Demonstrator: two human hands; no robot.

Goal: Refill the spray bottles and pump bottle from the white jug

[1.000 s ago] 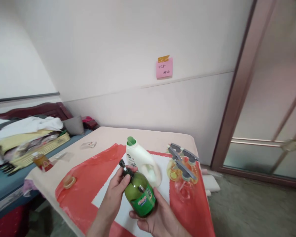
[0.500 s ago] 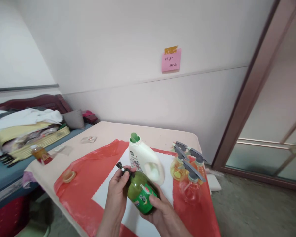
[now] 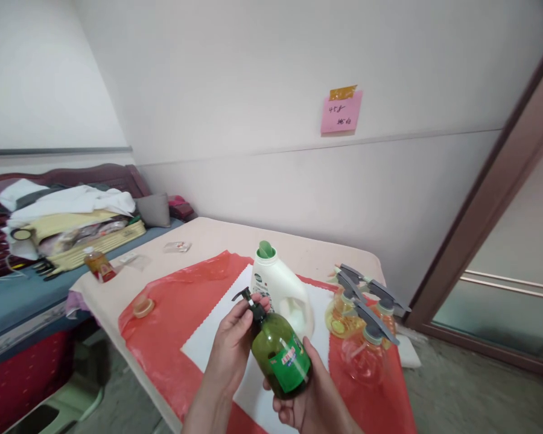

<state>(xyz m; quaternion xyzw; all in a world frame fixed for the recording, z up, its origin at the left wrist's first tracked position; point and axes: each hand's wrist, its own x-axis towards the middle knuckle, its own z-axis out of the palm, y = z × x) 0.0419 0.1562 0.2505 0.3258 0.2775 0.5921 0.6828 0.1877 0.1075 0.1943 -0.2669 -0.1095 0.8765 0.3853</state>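
A green pump bottle [image 3: 276, 337] with a green label is tilted in front of me, its black pump head [image 3: 248, 297] pointing up and left. My left hand [image 3: 230, 337] is closed around the pump's collar, thumb and fingers on either side. Under the lower body, my right hand [image 3: 314, 392] grips the bottle near its base. Just behind stands a white detergent jug [image 3: 294, 292], uncapped, with a green spout in its mouth. A white sheet [image 3: 217, 328] lies beneath the jug, on top of red plastic [image 3: 176, 316].
Several clear spray bottles [image 3: 364, 355] with grey trigger heads stand at the right. A round cap [image 3: 143, 307] lies on the red plastic at left. An amber bottle [image 3: 98, 265] is at the table's left edge. A pink note [image 3: 341, 113] hangs on the wall.
The pump bottle has turned in my hands, so its label and pump nozzle face differently, and it is more upright. The view has shifted left, moving the scene rightward.
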